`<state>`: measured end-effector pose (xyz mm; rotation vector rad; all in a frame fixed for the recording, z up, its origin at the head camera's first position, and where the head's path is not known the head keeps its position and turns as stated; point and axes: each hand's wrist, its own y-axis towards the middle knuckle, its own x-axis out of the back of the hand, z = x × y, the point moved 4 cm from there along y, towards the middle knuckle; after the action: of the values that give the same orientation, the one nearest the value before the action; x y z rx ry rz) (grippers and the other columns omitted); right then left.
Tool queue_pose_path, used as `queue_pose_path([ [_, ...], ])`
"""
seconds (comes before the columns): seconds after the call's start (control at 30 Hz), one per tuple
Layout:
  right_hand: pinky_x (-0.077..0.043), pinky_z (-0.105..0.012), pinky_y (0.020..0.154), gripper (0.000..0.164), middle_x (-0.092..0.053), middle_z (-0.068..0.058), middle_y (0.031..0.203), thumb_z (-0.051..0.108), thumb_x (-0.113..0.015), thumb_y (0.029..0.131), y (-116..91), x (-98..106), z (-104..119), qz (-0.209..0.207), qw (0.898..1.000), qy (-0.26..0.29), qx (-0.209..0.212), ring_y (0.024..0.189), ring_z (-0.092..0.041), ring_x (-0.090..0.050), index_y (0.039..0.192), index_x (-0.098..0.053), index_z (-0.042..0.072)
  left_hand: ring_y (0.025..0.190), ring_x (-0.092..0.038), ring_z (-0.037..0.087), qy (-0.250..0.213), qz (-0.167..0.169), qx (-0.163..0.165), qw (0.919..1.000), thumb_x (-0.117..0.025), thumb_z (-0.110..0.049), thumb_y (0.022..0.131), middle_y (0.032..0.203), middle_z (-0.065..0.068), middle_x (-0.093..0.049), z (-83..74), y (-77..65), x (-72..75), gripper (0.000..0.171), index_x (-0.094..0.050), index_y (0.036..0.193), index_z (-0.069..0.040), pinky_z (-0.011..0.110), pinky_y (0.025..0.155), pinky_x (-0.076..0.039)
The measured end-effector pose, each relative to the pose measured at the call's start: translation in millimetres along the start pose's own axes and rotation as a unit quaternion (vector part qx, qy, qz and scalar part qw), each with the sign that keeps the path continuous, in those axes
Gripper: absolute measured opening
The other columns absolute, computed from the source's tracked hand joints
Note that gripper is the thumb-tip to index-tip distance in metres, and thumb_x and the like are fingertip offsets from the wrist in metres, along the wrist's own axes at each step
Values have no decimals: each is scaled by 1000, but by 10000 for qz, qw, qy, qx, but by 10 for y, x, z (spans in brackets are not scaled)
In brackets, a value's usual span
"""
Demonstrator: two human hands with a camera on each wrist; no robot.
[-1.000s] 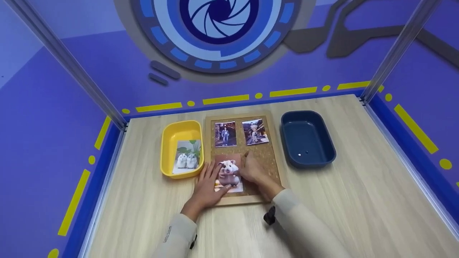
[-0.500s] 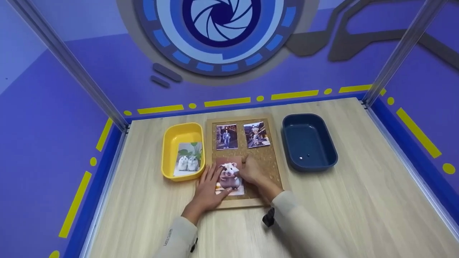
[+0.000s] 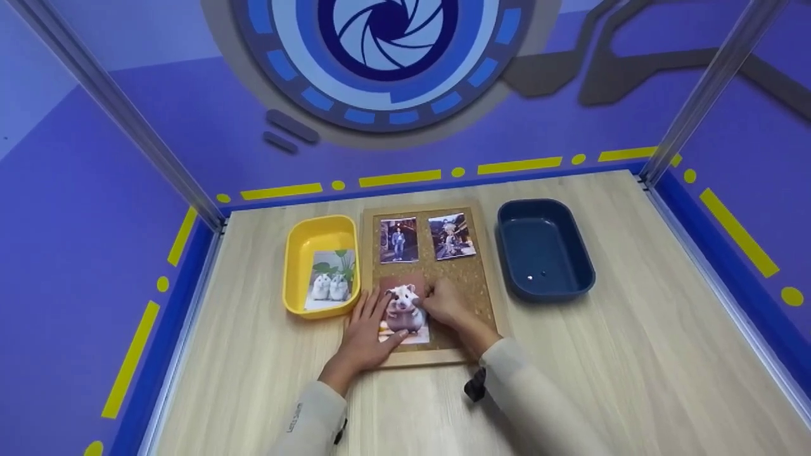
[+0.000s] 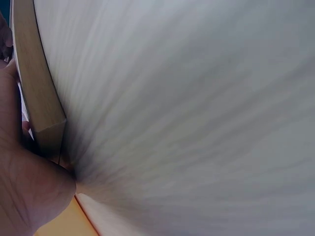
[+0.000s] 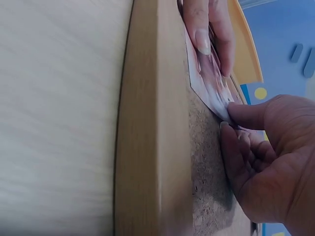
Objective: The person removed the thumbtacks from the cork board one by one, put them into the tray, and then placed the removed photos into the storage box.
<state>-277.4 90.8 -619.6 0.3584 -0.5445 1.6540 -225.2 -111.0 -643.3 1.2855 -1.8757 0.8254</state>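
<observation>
Photo (image 3: 406,320) | left hand (image 3: 367,335) flat, right hand (image 3: 447,306) pinching it | yellow tub (image 3: 298,259): print (image 3: 331,283) | navy tub (image 3: 538,247): 2 specks (image 3: 530,277)

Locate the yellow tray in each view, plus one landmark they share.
Head: yellow tray left of the cork board.
Left wrist: yellow tray at bottom left, partly hidden by the left hand.
Right wrist: yellow tray toward upper right, beyond the left hand.
Shared landmark: the board's wooden frame.

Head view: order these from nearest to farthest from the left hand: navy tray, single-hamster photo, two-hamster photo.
1. Single-hamster photo, partly under the left hand.
2. Two-hamster photo, left, in the yellow tray.
3. Navy tray, far right.
</observation>
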Motion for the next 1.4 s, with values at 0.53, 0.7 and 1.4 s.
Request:
queue_pose_path([
  [0.53, -42, -24, 59, 27, -54, 5, 67, 11, -85, 86, -1, -48, -5, 86, 9997, -203, 116, 66, -14, -52, 71, -63, 11, 159, -37, 42, -689, -730, -307, 9945, -73, -37, 100, 169, 17, -45, -65, -160, 174, 69, -50, 159, -9, 68, 130, -26],
  [0.7, -41, -24, 57, 28, -53, 5, 66, 9, -85, 86, -20, -7, -26, 96, 9999, -42, 119, 64, -14, -50, 71, -62, 9, 119, -70, 28, -1128, -2260, -774, 9645, -75, -16, 99, 123, 9, -77, -87, -336, 470, 32, -73, 130, -9, 50, 109, -55],
  [1.4, -54, -22, 56, 6, -56, 0, 75, 2, -61, 103, 43, 70, -212, 296, 9721, 2283, -458, 63, -12, -60, 99, -57, -2, 166, -25, 20, -3992, -2735, 1759, 8572, -59, -40, 109, 181, -3, -15, 1053, -345, 808, 81, -8, 172, -36, 41, 136, -28],
])
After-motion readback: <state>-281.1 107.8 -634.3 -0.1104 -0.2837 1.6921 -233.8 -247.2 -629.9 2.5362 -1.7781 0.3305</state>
